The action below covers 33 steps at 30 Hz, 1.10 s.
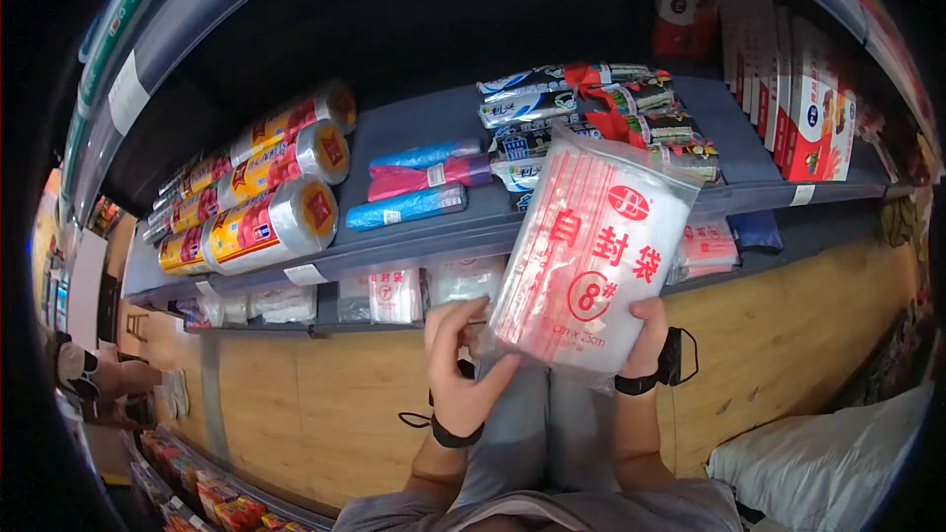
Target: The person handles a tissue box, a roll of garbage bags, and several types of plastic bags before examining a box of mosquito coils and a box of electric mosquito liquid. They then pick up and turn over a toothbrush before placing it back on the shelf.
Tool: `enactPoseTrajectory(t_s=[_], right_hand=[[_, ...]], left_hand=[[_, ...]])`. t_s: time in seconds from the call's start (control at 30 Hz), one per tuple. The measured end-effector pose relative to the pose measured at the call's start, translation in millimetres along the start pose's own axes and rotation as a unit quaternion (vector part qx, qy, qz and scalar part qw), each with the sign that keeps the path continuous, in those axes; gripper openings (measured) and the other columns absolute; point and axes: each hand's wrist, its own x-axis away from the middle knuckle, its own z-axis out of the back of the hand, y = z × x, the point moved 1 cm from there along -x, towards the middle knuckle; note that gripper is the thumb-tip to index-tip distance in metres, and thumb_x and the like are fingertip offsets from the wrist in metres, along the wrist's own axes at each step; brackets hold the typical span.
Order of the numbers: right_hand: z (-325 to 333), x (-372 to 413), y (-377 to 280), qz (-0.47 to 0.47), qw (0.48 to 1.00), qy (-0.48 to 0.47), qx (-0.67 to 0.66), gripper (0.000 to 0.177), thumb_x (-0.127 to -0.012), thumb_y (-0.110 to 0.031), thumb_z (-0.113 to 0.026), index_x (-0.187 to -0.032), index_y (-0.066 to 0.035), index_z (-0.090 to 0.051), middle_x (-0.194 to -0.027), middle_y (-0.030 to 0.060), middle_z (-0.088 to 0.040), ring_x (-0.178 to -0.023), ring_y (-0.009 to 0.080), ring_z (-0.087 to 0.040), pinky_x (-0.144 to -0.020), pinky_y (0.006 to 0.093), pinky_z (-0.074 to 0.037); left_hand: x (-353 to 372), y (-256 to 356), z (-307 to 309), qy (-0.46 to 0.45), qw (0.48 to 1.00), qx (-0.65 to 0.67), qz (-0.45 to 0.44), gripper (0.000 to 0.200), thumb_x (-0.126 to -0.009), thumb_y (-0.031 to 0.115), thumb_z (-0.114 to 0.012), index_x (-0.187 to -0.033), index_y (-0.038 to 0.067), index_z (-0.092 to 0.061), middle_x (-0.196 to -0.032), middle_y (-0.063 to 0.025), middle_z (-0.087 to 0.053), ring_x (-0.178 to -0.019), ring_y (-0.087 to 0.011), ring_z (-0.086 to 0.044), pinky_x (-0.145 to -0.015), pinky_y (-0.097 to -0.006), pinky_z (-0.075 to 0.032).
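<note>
You hold a clear pack (591, 256) of bags upright before the shelf (414, 128). Your right hand (650, 340) grasps its near right corner and your left hand (463, 369) pinches the near left. Rolls (276, 222) lie far left. Grip firmly, since the plastic looks slippery.

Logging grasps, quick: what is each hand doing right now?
Left hand: closed on the clear plastic pack of red-printed zip bags.
Right hand: closed on the same pack.
</note>
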Motion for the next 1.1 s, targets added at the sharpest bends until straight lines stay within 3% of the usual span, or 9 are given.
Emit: enactPoseTrajectory(t_s=[0.17,0.23,0.43,0.53,0.67,0.77,0.87,0.93,1.1], right_hand=[[10,-7,-5,-0.006,0.999,-0.047,-0.010,0.050,-0.063,-0.015,-0.044,-0.110,0.002,-0.041,-0.103,0.0152,-0.052,-0.093,0.0267,-0.051,-0.083,0.0366,-0.040],[12,-12,-7,-0.024,0.996,-0.070,0.048,0.050,-0.063,-0.014,-0.045,-0.110,0.002,-0.041,-0.104,0.0150,-0.052,-0.092,0.0264,-0.051,-0.083,0.0358,-0.041],[4,-14,-16,-0.039,0.991,-0.053,0.114,0.046,-0.068,-0.016,-0.049,-0.110,0.002,-0.041,-0.104,0.0140,-0.052,-0.093,0.0240,-0.052,-0.082,0.0331,-0.041],[7,-19,-17,-0.045,0.990,-0.063,0.118,0.046,-0.072,-0.019,-0.052,-0.112,0.002,-0.041,-0.105,0.0136,-0.052,-0.094,0.0224,-0.051,-0.082,0.0326,-0.041],[14,-21,-17,-0.025,0.987,-0.072,0.142,0.048,-0.073,-0.019,-0.055,-0.113,0.001,-0.040,-0.107,0.0133,-0.051,-0.096,0.0220,-0.051,-0.082,0.0324,-0.041],[24,-10,-13,-0.002,0.979,-0.058,0.196,0.050,-0.070,-0.014,-0.056,-0.115,0.001,-0.038,-0.109,0.0128,-0.050,-0.097,0.0227,-0.051,-0.083,0.0332,-0.041],[58,5,-8,-0.056,0.987,-0.093,0.122,0.056,-0.066,0.002,-0.056,-0.118,0.000,-0.033,-0.110,0.0116,-0.049,-0.100,0.0221,-0.048,-0.086,0.0343,-0.037],[78,21,-3,-0.095,0.981,-0.107,0.135,0.057,-0.066,0.004,-0.056,-0.118,0.000,-0.033,-0.112,0.0114,-0.048,-0.101,0.0219,-0.047,-0.087,0.0350,-0.037],[93,45,27,-0.154,0.963,-0.070,0.210,0.048,-0.071,0.000,-0.058,-0.115,0.000,-0.038,-0.108,0.0097,-0.051,-0.098,0.0189,-0.049,-0.086,0.0315,-0.036]], left_hand=[[3,-18,-13,-0.126,0.975,0.151,0.101,0.049,-0.067,0.006,-0.061,-0.111,-0.003,-0.043,-0.107,-0.0098,-0.048,-0.097,-0.0144,-0.045,-0.081,-0.0274,-0.037],[7,-20,-15,-0.176,0.927,0.267,0.196,0.041,-0.074,0.006,-0.057,-0.112,-0.003,-0.043,-0.104,-0.0075,-0.051,-0.096,-0.0124,-0.046,-0.082,-0.0273,-0.037],[8,-15,-18,-0.185,0.906,0.324,0.201,0.033,-0.078,0.002,-0.052,-0.110,-0.002,-0.044,-0.098,-0.0061,-0.054,-0.087,-0.0106,-0.050,-0.077,-0.0251,-0.040],[8,-14,-22,-0.140,0.930,0.276,0.196,0.033,-0.076,0.008,-0.057,-0.105,-0.003,-0.047,-0.094,-0.0059,-0.055,-0.083,-0.0110,-0.051,-0.074,-0.0249,-0.040],[8,-16,-23,-0.142,0.915,0.307,0.219,0.033,-0.075,0.008,-0.057,-0.105,-0.003,-0.047,-0.093,-0.0058,-0.055,-0.083,-0.0111,-0.050,-0.074,-0.0249,-0.040],[17,-24,-18,-0.174,0.918,0.280,0.219,0.034,-0.075,0.001,-0.057,-0.107,-0.001,-0.046,-0.094,-0.0055,-0.056,-0.086,-0.0111,-0.052,-0.076,-0.0260,-0.042],[30,-35,-15,-0.257,0.932,0.180,0.181,0.038,-0.073,0.002,-0.059,-0.109,0.000,-0.045,-0.096,-0.0045,-0.056,-0.090,-0.0118,-0.050,-0.079,-0.0264,-0.040],[41,-42,-16,-0.344,0.892,0.234,0.176,0.038,-0.074,0.006,-0.061,-0.108,-0.001,-0.046,-0.102,-0.0045,-0.053,-0.092,-0.0108,-0.048,-0.081,-0.0267,-0.038],[71,-67,-10,-0.346,0.832,0.294,0.319,0.040,-0.076,0.007,-0.058,-0.112,-0.001,-0.043,-0.104,-0.0054,-0.052,-0.095,-0.0119,-0.047,-0.083,-0.0266,-0.037]])
